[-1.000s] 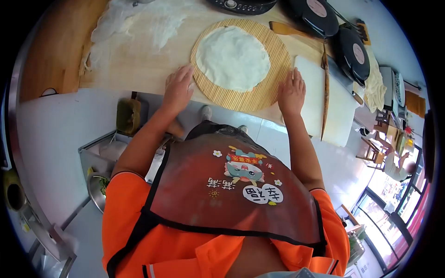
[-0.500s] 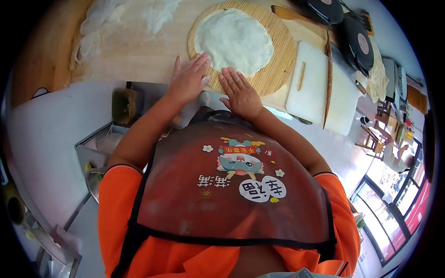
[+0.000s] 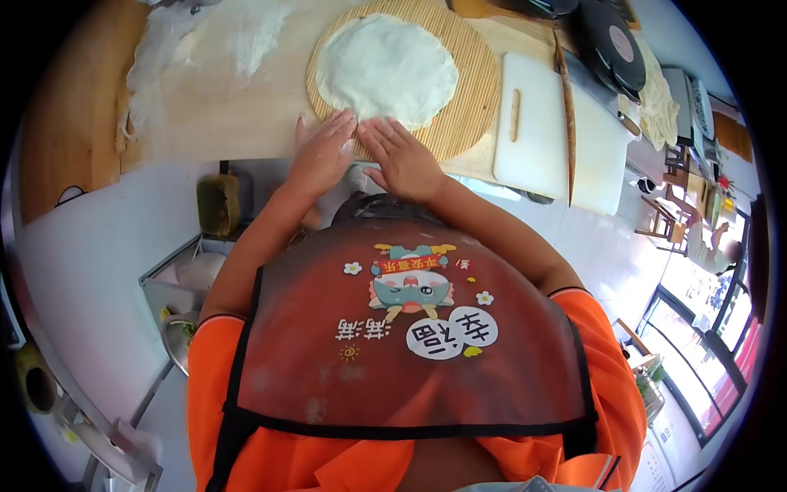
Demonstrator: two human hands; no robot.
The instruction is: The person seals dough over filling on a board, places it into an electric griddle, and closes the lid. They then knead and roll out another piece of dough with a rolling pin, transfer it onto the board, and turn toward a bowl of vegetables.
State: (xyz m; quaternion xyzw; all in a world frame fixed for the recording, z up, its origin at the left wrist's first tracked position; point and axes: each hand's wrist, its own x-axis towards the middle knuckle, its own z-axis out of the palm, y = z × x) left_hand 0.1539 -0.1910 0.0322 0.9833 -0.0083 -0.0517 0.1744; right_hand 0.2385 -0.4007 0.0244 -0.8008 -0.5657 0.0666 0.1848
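Note:
A wide, flat round of pale dough lies on a round slatted bamboo mat near the front edge of the worktop. At its near left rim is my left hand, fingers stretched out and thumb apart, with fingertips close to the dough's edge. Just beside it, my right hand lies with fingers extended along the near rim. The fingertips of both hands almost meet. Neither hand grips anything; whether the fingertips press on the dough or only on the mat, I cannot tell.
White cutting boards lie right of the mat, with a long wooden stick across them. Beyond is a black round pan-like appliance. Flour is strewn on the left worktop. A person sits far right.
My hands have come closer together, the left drawn back a little toward me along the dough's rim. The whole view has shifted slightly.

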